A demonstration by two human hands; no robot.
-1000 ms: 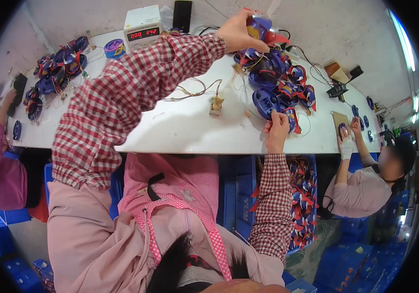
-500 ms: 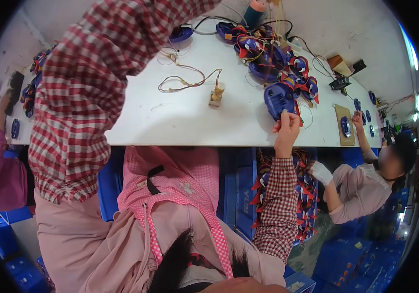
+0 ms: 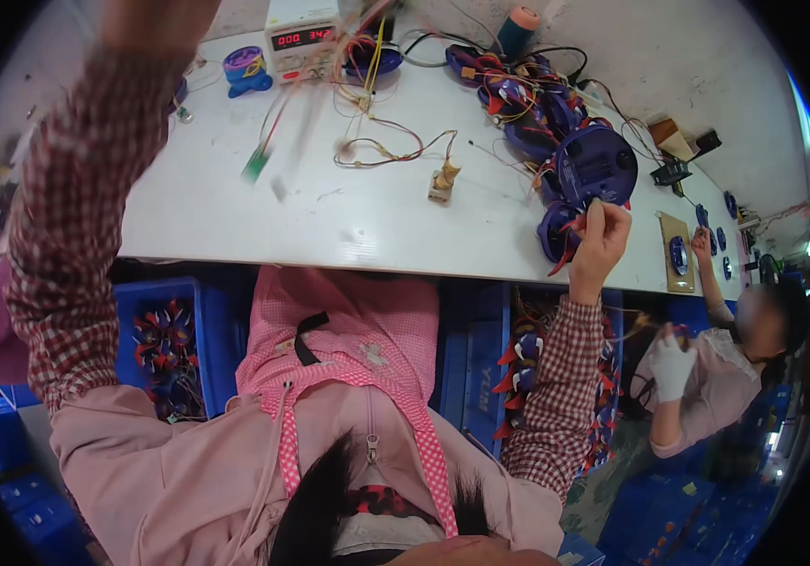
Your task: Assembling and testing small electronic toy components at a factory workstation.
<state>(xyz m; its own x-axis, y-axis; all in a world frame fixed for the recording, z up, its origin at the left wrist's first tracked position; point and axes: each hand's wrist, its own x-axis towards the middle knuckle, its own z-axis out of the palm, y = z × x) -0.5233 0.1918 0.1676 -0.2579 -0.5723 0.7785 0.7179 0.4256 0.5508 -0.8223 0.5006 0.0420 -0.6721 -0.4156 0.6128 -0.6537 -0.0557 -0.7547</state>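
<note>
My right hand (image 3: 601,245) pinches the near edge of a round purple plastic housing (image 3: 596,165), its face with dark recesses turned up. Beside that hand, near the table's front edge, lies another purple housing (image 3: 556,233) with red pieces. My left hand (image 3: 155,21) is raised at the top left; its fingers are cut off by the picture's edge, and the hand is blurred. Between the hands, a small green circuit board (image 3: 256,164) on thin wires is smeared by motion over the white table. What holds its wires does not show.
A power supply (image 3: 301,40) with a red display stands at the back, beside a blue-purple cup-like part (image 3: 247,71). Wires lead to a small tan block (image 3: 442,181). More purple housings (image 3: 532,118) pile up at right. Below are blue crates (image 3: 198,325). A co-worker's gloved hand (image 3: 673,366) is at right.
My left arm has swung left, uncovering the power supply and the green board. My right hand has shifted right with the purple housing, which now faces up more fully. The co-worker's gloved hand has moved.
</note>
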